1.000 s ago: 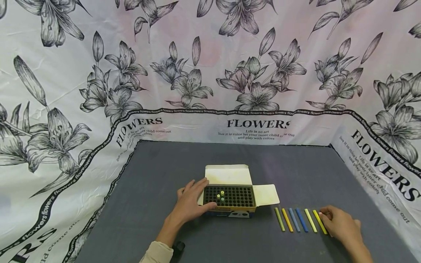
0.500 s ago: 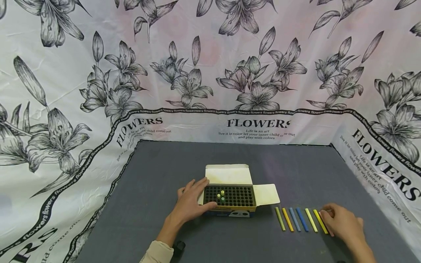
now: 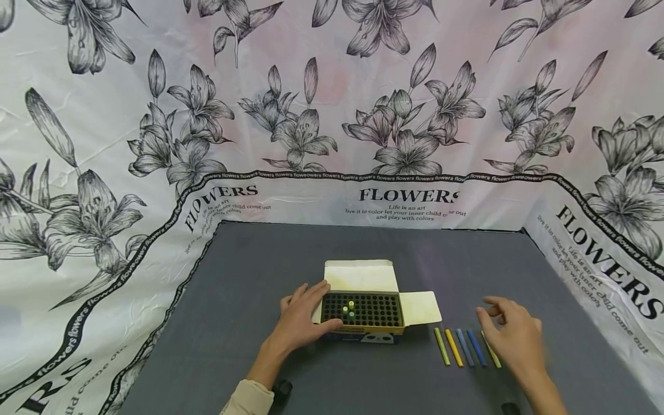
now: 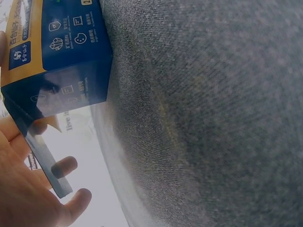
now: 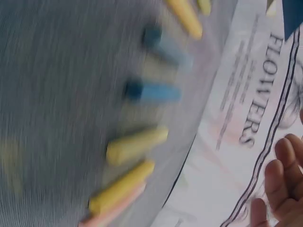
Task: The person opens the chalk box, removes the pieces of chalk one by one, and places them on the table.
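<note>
A chalk box (image 3: pixel 350 330) with a black grid of holes stands on the table, with several light yellow and green chalk sticks (image 3: pixel 351 305) upright in it. My left hand (image 3: pixel 298 324) holds its left end, thumb at the front edge and fingers by the side flap (image 4: pixel 40 151). My right hand (image 3: pixel 516 339) hovers over the right end of a chalk row, fingers loosely bent and nothing visible between them. The row includes an orange-yellow stick (image 3: pixel 453 347) and a blue stick (image 3: pixel 476 347). A yellow stick (image 5: pixel 121 187) and a pinkish stick (image 5: pixel 113 206) show in the right wrist view, hidden by my hand in the head view.
The box's back flap (image 3: pixel 359 274) and right flap (image 3: pixel 419 307) stand open, the right one close to the chalk row. A flower-printed cloth (image 3: pixel 404 199) walls the grey table (image 3: pixel 259 259) at the back and sides.
My right hand has left the right end of the row, lifting and moving left over the last sticks. The left hand and box have not moved.
</note>
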Motion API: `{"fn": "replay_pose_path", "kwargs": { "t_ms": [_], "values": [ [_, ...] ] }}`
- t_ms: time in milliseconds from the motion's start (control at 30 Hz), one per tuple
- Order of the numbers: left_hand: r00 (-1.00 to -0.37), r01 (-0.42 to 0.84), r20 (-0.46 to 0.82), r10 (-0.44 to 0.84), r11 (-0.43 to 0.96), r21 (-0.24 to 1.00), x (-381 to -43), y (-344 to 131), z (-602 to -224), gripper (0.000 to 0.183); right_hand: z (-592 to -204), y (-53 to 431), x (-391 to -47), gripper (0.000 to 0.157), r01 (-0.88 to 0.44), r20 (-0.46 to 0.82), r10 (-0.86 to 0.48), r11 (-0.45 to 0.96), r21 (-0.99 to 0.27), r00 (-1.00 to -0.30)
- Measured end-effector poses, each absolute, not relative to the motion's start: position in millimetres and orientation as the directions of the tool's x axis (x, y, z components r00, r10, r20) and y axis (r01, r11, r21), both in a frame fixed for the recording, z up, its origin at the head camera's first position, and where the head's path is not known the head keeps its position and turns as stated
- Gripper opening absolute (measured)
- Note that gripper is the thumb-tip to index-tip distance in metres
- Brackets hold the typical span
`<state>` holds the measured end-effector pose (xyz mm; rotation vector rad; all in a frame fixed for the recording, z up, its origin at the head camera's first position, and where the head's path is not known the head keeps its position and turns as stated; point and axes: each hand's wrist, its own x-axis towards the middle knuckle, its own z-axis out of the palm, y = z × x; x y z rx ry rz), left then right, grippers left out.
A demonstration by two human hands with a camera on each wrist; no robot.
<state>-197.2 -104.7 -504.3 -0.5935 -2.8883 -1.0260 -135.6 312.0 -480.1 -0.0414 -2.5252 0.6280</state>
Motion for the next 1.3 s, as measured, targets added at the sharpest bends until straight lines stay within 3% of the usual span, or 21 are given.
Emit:
{"fn": "replay_pose_path", "kwargs": {
  "t_ms": [267,600,967,1300],
  "values": [
    [-0.929,0.353,0.141,0.341,0.71,0.609,-196.3,-104.9,-504.5,0.084,-485.5,262.3,-145.6,0.028,-0.373,0.711,0.055,0.821,-0.432,-0.701],
    [-0.93,0.352,0.134,0.343,0.72,0.599,-197.1,-104.1,-503.4,0.083,-491.7,201.2,-165.3,0.029,-0.553,0.763,-0.095,0.746,-0.371,-0.639],
    [-0.931,0.353,0.142,0.337,0.726,0.59,-195.2,-104.4,-504.3,0.084,-506.4,152.7,-170.9,0.027,-0.546,0.699,-0.135,0.732,-0.407,-0.702],
    [-0.927,0.362,0.148,0.344,0.723,0.589,-195.3,-104.2,-504.2,0.084,-504.6,127.5,-173.6,0.027,-0.482,0.566,-0.175,0.749,-0.455,-0.806]
  ]
}}
